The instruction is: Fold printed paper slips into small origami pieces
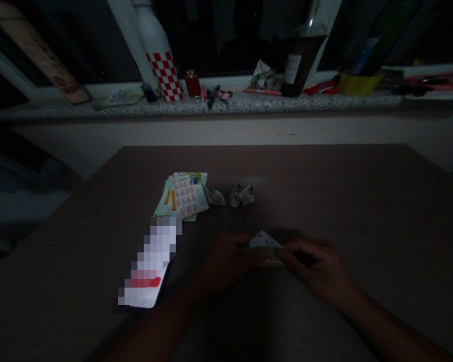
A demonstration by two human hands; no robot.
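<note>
Two hands are at work over one table (pixel 385 211), and between them is one folded paper (pixel 266 244). Beyond the left hand (pixel 230 259) are one pile of printed sheets (pixel 191 198), its number of sheets too overlapped to count, and one small folded piece (pixel 216 197) touching the pile's right edge. Just right of that piece, beyond the gap between the hands, stands a peaked paper shape (pixel 242 195); whether it is one piece or two I cannot tell. One phone (pixel 154 266), its screen lit and mostly blurred out, lies to the left of the left hand. Far beyond both hands, one white bottle with red checks (pixel 165 75) and one dark cup (pixel 300 68) stand on the window sill (pixel 234 104).

The folded paper is pale with small print, pointed at the top like a triangle, with a straight lower edge and a greenish-yellow band below the point.

It is held up between the hands, its point facing away from the person. The left hand pinches its left side, thumb laid across the front; the right hand (pixel 319 264) grips its right side between thumb and fingers, both thumbs near each other.
</note>
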